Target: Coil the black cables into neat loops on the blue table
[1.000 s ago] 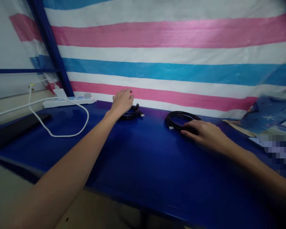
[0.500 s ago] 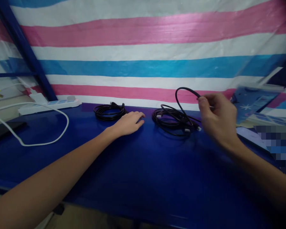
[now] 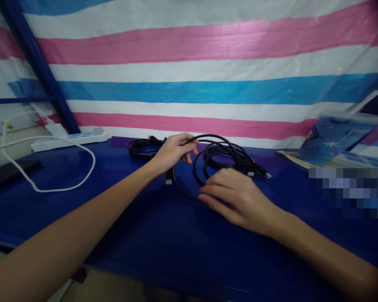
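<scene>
My left hand (image 3: 178, 151) is closed in a pinch on a black cable (image 3: 209, 136), a little above the blue table. Below this hand a flat connector plug (image 3: 169, 178) with a pale tip shows. From the left fingers the cable arcs right and another part curves down to my right hand (image 3: 231, 197), whose fingers are closed on it. The right fingertips are partly hidden. More black cable lies in loose loops behind the right hand, with connector ends (image 3: 263, 171) at its right side. A second coil of black cable (image 3: 141, 150) rests behind my left wrist, partly covered.
On the left a white power strip (image 3: 72, 140) has a charger plugged in, and a white cord (image 3: 82, 180) loops across the table (image 3: 151, 251). A dark flat object (image 3: 15, 172) lies there too. A blue printed package (image 3: 327, 142) stands at the back right.
My right hand has come down and left from its raised place on the right, bringing cable with it. My left hand, earlier empty with fingers apart, now pinches the cable.
</scene>
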### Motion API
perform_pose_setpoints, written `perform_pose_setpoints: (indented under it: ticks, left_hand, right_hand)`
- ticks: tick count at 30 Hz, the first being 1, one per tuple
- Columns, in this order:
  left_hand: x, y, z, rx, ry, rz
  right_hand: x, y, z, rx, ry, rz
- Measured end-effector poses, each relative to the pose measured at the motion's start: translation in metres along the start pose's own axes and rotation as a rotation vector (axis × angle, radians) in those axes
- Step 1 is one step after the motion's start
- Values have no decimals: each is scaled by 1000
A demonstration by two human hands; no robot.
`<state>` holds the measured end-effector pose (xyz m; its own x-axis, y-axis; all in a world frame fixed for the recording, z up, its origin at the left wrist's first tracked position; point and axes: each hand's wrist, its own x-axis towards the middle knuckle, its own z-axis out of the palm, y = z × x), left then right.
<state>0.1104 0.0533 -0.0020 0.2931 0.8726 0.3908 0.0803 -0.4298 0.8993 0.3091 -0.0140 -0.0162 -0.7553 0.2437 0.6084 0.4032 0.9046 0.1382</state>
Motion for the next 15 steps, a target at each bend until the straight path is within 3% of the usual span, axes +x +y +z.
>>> perform_pose_setpoints:
  ticks: [2,4,6,9,11,15]
  left_hand:
    - [-1,2,-1,111,83,97]
    - [-3,4,0,195,164,188]
    - [-4,5,2,253,225,250]
    - [-6,6,2,324,274,294]
    - [-6,6,0,372,305,296]
    - [-5,6,-5,532,303,314]
  right_hand:
    - [1,9,-8,-127,265,116]
    - [2,20,-13,-161,444,372]
    - [1,28,-14,70,423,659]
    - [2,34,-8,667,211,956]
    - [3,34,-4,911,194,1036]
    - [8,35,-7,1079,320,1101]
